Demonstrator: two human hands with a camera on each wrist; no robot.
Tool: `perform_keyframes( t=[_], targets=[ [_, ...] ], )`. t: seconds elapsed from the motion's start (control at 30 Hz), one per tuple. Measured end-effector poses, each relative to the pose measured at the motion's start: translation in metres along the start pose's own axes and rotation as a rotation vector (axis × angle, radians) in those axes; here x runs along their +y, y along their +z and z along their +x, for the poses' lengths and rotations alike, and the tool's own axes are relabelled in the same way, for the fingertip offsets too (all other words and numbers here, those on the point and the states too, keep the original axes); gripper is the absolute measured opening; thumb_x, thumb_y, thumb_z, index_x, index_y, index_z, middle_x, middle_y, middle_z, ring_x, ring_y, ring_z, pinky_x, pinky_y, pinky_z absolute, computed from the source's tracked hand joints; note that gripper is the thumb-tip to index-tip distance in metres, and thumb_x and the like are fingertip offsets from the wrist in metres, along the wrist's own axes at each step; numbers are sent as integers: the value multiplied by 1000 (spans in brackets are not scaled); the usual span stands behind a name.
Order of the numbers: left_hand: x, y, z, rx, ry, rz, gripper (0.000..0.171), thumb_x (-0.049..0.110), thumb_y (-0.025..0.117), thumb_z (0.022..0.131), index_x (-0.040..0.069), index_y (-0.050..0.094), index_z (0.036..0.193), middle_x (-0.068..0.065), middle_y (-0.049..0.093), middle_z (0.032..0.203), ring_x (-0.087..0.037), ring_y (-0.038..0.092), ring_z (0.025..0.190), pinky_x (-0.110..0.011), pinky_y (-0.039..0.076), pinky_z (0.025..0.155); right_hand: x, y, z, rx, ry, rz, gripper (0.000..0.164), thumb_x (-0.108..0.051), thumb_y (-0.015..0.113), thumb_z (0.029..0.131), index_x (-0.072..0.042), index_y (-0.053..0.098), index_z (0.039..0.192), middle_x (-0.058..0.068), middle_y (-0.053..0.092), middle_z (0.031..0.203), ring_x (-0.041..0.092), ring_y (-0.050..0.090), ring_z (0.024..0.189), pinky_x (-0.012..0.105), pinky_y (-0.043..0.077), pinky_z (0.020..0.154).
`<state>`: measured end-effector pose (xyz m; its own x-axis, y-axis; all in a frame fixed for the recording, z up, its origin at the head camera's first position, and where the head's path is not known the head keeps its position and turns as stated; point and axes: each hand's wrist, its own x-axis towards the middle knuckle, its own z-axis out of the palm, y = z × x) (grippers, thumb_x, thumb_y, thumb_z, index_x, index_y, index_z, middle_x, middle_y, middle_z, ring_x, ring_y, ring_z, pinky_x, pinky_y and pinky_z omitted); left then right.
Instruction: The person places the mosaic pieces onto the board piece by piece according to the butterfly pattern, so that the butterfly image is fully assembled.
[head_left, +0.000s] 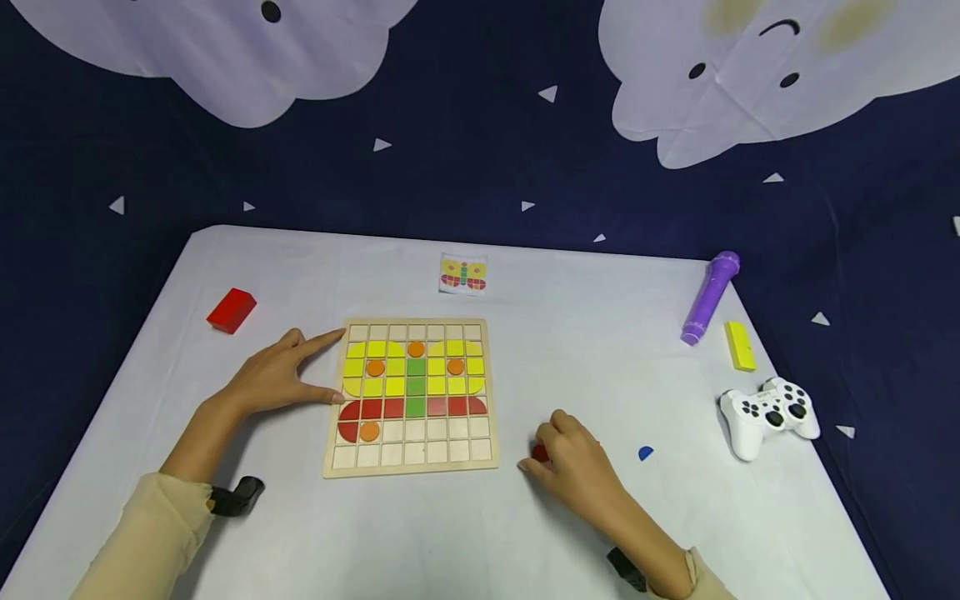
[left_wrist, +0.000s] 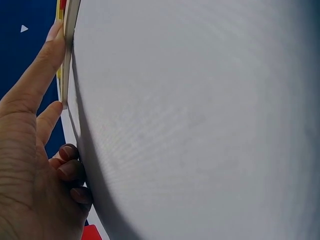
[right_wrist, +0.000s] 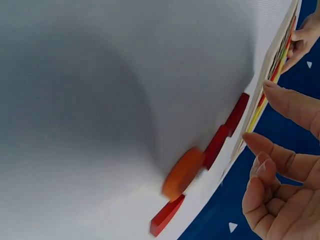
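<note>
A square wooden grid board point(head_left: 435, 451) carries yellow, green, red and orange pieces in a butterfly-like pattern. My left hand point(head_left: 273, 375) touches the board's left edge with the index finger and thumb stretched out; its other fingers are curled, as the left wrist view shows. To the right of the board, my right hand point(head_left: 576, 467) hovers low over loose pieces. In the right wrist view its thumb and index finger are apart with nothing between them. Near it lie several red pieces point(right_wrist: 215, 147) and an orange disc point(right_wrist: 183, 174); in the head view the hand mostly hides them.
Behind the board lies a butterfly picture card point(head_left: 462, 275). A red block point(head_left: 232, 311) is at the left. Toward the right are a blue half-round piece point(head_left: 646, 452), a white game controller point(head_left: 770, 417), a yellow block point(head_left: 740, 346) and a purple microphone point(head_left: 710, 298).
</note>
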<state>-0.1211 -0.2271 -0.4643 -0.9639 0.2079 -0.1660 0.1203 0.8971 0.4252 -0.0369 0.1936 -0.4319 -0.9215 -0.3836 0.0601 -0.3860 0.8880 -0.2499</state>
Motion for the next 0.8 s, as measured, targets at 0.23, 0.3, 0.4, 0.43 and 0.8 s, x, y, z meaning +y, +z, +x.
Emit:
perform_keyframes(
  t=[0.23, 0.3, 0.4, 0.43, 0.8],
  targets=[
    [-2, 1, 1, -4, -5, 2, 110, 72, 78, 63, 23, 38, 154, -9, 43, 89, -19, 41, 70, -30, 34, 58, 8, 4, -7, 34, -8, -32, 38, -30, 90, 71, -10, 57, 71, -4, 38, 73, 11, 36, 68, 25, 35, 61],
    [-2, 1, 2, -6, -4, 0, 110, 72, 78, 63, 23, 38, 154, -9, 43, 89, -19, 41, 70, -30, 34, 58, 8, 6, -6, 32, -15, -40, 38, -30, 89, 72, -10, 58, 70, -4, 38, 73, 10, 36, 67, 24, 35, 60],
    [-3, 1, 1, -10, -5, 3, 110, 72, 77, 64, 22, 38, 154, -9, 43, 89, -19, 41, 70, -30, 34, 58, 7, 8, -5, 40, -31, -52, 35, -28, 89, 72, -9, 60, 71, -3, 41, 74, 10, 36, 67, 23, 35, 59],
    [-3, 1, 1, -11, -6, 4, 110, 72, 77, 64, 22, 38, 154, -9, 43, 89, -19, 41, 70, -30, 34, 58, 7, 8, -5, 45, -34, -53, 34, -27, 90, 72, -8, 61, 72, -3, 42, 74, 10, 37, 67, 23, 36, 59],
    [-1, -1, 1, -12, 1, 2, 109, 72, 77, 65, 21, 38, 153, -9, 42, 89, -19, 41, 69, -30, 33, 58, 13, 5, -8, 49, -160, -14, 20, -4, 88, 69, -5, 75, 84, -2, 51, 80, 10, 47, 72, 24, 46, 67]
  ],
)
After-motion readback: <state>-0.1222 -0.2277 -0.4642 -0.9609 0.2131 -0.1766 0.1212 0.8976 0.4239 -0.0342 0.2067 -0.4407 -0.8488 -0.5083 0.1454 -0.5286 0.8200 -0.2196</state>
